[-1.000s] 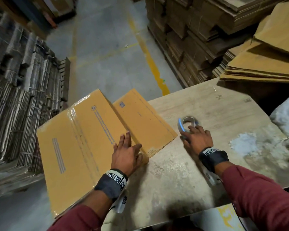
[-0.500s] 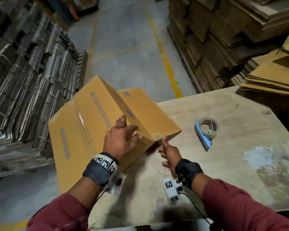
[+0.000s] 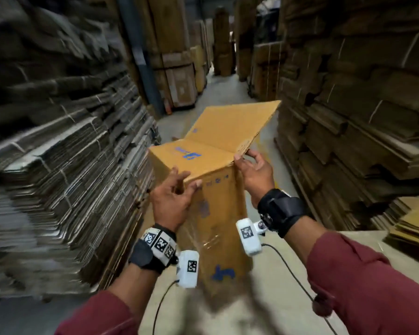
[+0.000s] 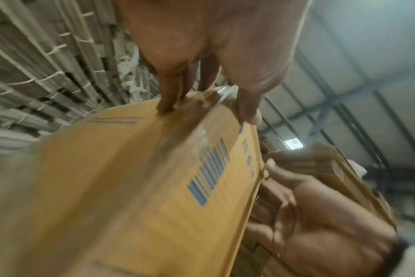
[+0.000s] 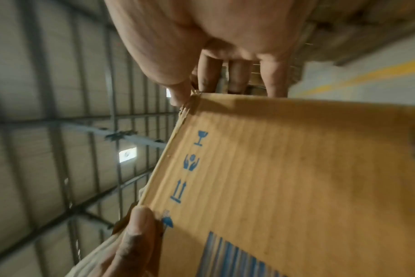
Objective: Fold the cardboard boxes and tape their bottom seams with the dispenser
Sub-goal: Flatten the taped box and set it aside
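A cardboard box point(image 3: 215, 213) stands on end in front of the person, its lower end blurred above the pale surface point(image 3: 363, 243), so whether it touches there is unclear. The left hand point(image 3: 172, 201) clamps the box's near upper corner, thumb on the face toward the person and fingers curled over the top edge; in the left wrist view the left hand point(image 4: 216, 56) shows fingertips pressing one side of the corner and the thumb the other. The right hand point(image 3: 254, 175) pinches the box's upper right corner, where an open flap point(image 3: 235, 124) rises away from the person; in the right wrist view the right hand point(image 5: 213, 37) has its thumb against the corner edge and fingers behind it. Blue handling symbols point(image 5: 190, 165) and a barcode point(image 4: 209, 174) are printed on the box's face. Clear tape glints down the box point(image 3: 211, 238) below the hands. Bundled stacks of flat cardboard point(image 3: 58, 165) tower left of the box, and more stacks point(image 3: 348, 105) stand right of it, with an aisle of floor point(image 3: 223, 93) beyond the box.
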`<control>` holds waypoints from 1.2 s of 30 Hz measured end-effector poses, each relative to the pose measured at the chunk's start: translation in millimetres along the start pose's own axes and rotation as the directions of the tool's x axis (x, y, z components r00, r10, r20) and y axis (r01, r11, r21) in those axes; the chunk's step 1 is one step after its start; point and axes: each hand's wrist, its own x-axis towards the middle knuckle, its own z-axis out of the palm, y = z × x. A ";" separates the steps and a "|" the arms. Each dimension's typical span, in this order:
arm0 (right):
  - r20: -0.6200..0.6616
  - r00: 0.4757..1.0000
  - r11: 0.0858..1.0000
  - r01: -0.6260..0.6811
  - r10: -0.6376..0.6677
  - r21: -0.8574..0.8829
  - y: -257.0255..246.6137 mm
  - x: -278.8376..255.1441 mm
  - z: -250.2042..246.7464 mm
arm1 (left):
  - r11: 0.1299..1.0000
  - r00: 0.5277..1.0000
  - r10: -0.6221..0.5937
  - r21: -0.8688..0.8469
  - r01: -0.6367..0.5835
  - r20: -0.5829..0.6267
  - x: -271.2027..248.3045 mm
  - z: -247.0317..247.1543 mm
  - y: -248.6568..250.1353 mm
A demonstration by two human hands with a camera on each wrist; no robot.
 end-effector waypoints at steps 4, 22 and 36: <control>0.143 0.970 0.913 0.235 -0.197 -0.333 -22.8 15.0 27.1 | 0.970 0.988 -0.142 -0.207 0.127 -0.058 -18.1 3.8 -16.6; 0.546 0.734 0.155 0.534 0.404 -0.831 209.5 -202.4 29.6 | 0.840 0.709 -0.449 0.013 0.543 -0.544 -175.2 -131.6 -112.1; 0.410 0.632 -0.042 0.575 0.657 -0.817 210.9 -37.3 54.1 | 0.616 0.546 -0.786 0.450 0.647 0.292 -188.2 -85.0 -163.7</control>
